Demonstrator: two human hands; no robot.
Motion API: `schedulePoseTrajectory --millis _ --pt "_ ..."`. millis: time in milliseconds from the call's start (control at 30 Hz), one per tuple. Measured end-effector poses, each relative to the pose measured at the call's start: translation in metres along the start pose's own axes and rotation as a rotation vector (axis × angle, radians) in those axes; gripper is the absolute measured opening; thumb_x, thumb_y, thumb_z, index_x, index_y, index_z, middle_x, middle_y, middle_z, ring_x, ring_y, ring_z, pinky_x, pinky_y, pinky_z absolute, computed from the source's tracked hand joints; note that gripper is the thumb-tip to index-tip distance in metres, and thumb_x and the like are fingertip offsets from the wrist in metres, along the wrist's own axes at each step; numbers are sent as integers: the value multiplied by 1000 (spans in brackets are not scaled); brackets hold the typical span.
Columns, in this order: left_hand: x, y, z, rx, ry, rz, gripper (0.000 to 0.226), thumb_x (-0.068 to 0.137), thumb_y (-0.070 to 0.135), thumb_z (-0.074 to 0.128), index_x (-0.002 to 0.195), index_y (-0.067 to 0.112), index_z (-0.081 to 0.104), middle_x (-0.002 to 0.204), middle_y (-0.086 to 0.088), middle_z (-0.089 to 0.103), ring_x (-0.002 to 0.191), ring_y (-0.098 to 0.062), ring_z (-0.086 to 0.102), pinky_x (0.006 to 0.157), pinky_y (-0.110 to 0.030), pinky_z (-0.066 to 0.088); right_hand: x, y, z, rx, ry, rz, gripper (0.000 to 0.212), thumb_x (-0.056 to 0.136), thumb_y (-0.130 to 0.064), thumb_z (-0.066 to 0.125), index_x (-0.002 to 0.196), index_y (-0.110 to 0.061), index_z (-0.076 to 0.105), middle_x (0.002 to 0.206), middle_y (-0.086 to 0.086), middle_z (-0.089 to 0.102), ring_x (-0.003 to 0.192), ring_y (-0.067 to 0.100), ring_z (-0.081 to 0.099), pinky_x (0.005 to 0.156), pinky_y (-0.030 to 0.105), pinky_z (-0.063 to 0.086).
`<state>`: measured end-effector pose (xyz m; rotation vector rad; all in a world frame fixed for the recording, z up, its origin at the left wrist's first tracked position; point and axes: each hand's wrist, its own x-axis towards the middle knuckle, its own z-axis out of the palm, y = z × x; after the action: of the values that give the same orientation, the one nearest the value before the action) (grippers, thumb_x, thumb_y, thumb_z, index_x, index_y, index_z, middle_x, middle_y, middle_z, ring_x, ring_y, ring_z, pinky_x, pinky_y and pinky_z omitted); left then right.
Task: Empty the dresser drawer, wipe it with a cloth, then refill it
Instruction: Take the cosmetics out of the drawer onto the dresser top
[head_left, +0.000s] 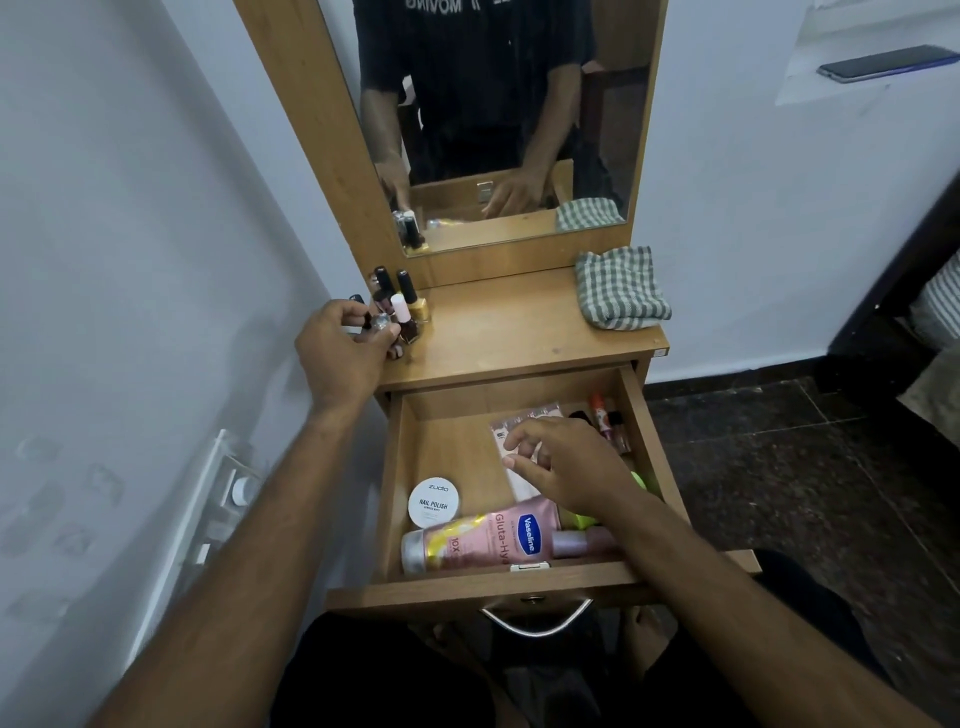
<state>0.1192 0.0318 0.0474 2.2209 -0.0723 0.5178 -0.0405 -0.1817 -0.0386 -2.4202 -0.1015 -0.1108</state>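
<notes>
The wooden dresser drawer (400, 467) is pulled out below the dresser top (498, 332). Inside lie a pink Vaseline tube (483, 538), a round white nail polish remover tub (434, 501), a clear packet (511, 423) and small bottles (605, 415) at the back right. My right hand (566, 467) hovers over the packet with fingers apart, holding nothing. My left hand (345, 345) is at the top's left corner, closed on a small nail polish bottle (378, 322) beside several standing nail polish bottles (408, 304). A checked green cloth (618, 288) lies folded at the top's right.
A mirror (498, 119) rises behind the dresser top. The white wall (130, 234) is close on the left, with a switch plate (228, 488). A phone (888, 62) lies on a shelf at the upper right. Dark floor tiles (779, 467) lie to the right.
</notes>
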Motion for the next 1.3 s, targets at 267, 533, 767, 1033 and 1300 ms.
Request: schedulePoseTrajectory --millis 267,533,767,1033,1300 --pt "-38 -9 -9 -88 64 -55 22 81 29 83 95 16 71 89 6 68 77 -2 59 75 -26 51 -1 9 -4 -120 138 235 20 92 -32 70 111 -29 65 102 -13 65 86 2 59 77 24 51" --pt "-136 -11 22 14 -415 -34 13 90 23 72 77 24 70 77 13 69 73 -2 63 69 -30 55 1 12 -2 -303 158 442 10 92 -33 67 98 -26 65 93 -8 66 74 8 56 59 21 39" --pt "-145 9 66 164 -768 -188 28 92 46 65 96 19 72 90 6 72 78 -10 64 58 -20 41 0 6 7 -454 117 384 25 90 -34 69 111 -21 64 111 -1 67 101 17 63 90 37 54" --pt "-149 19 79 -182 -617 -617 16 90 35 69 81 24 64 86 4 75 82 -17 72 81 -35 60 -2 13 4 -183 153 395 45 89 -38 72 131 -23 60 122 -3 68 108 12 65 89 25 52" --pt "-149 26 84 -297 -442 -584 15 87 28 74 95 22 64 103 1 68 89 -14 66 68 -28 52 -1 7 1 -18 152 423 31 93 -26 70 123 -28 61 102 -13 63 88 0 61 72 14 47"
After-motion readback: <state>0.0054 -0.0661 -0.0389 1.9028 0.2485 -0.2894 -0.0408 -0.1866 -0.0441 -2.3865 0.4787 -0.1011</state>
